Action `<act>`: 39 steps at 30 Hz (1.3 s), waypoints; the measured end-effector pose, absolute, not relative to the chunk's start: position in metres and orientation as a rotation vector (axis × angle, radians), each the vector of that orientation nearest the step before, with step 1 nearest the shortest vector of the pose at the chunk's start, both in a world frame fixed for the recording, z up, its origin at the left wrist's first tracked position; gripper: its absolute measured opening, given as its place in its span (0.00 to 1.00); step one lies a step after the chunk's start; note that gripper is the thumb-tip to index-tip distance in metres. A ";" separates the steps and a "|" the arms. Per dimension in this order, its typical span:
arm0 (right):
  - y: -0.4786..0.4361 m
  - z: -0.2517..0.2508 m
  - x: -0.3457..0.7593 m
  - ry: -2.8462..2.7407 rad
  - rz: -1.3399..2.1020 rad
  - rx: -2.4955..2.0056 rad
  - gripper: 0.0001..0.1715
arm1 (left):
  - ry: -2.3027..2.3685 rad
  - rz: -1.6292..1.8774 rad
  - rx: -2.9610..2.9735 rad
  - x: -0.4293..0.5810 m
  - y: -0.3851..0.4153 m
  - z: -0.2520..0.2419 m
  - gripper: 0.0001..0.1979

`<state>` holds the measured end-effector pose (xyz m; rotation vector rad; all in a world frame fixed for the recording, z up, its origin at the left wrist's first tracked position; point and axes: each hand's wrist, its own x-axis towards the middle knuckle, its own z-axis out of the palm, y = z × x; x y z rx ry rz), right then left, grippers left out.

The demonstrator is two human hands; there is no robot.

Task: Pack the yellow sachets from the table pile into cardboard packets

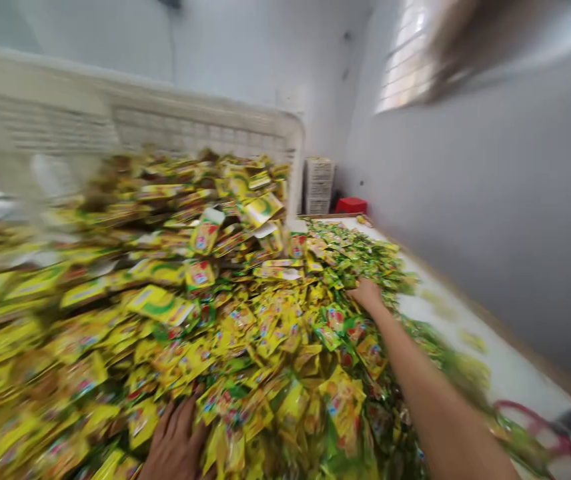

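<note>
A wide heap of small shiny yellow and green packets (275,327) covers the table in front of me. My left hand (178,433) lies low on the near side of the heap, fingers stretched out against the packets. Farther off to the right, my right hand (367,293) reaches into the green and yellow packets; its fingers are mostly hidden, so I cannot make out a grip. Small yellow cartons (160,303), some with open flaps, are mixed in on the left and pile up toward the back.
A large cream plastic crate (205,110) lies tipped behind the cartons. The white tabletop (505,353) runs along the right wall, with a blurred pink looped thing (530,410) near its front. Stacked crates (319,187) and a red stool (351,205) stand beyond.
</note>
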<state>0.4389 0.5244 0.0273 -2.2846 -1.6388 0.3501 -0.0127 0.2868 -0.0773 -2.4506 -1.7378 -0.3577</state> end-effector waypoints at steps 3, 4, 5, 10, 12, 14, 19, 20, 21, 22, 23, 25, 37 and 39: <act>0.507 0.037 0.439 -1.682 0.152 -2.296 0.26 | -1.687 -0.224 -2.441 -0.010 0.269 -0.074 0.24; 0.499 0.040 0.438 -1.685 0.086 -2.292 0.28 | -1.688 -0.208 -2.427 -0.007 0.268 -0.071 0.24; 0.490 0.043 0.435 -1.684 0.004 -2.287 0.29 | -1.698 -0.204 -2.413 -0.003 0.268 -0.067 0.24; 0.435 0.058 0.398 -1.736 -0.463 -2.096 0.25 | -1.820 -0.292 -2.394 0.011 0.264 -0.052 0.24; 0.415 0.065 0.378 -1.818 -0.536 -1.972 0.22 | -1.903 -0.345 -2.396 0.014 0.259 -0.050 0.22; 0.398 0.072 0.357 -1.917 -0.566 -1.859 0.19 | -1.970 -0.386 -2.383 0.017 0.254 -0.048 0.22; 0.370 0.089 0.295 -2.132 -0.598 -1.575 0.16 | -2.041 -0.434 -2.369 0.019 0.245 -0.049 0.28; 0.366 0.091 0.280 -2.190 -0.596 -1.519 0.15 | -2.052 -0.438 -2.382 0.019 0.244 -0.048 0.31; 0.361 0.093 0.262 -2.258 -0.588 -1.460 0.15 | -2.060 -0.442 -2.400 0.017 0.242 -0.047 0.35; 0.357 0.093 0.245 -2.334 -0.576 -1.402 0.15 | -2.064 -0.446 -2.423 0.015 0.239 -0.045 0.39; 0.353 0.093 0.227 -2.413 -0.561 -1.343 0.16 | -2.058 -0.453 -2.452 0.012 0.236 -0.041 0.42; 0.347 0.090 0.192 -2.557 -0.518 -1.249 0.21 | -2.017 -0.491 -2.500 -0.002 0.229 -0.028 0.40; 0.323 0.057 -0.003 -3.045 -0.015 -0.936 0.67 | -2.212 -0.519 -1.653 -0.174 0.221 0.016 0.38; 0.320 0.039 -0.037 -3.064 0.054 -0.950 0.74 | -2.216 -0.531 -1.669 -0.202 0.223 0.022 0.24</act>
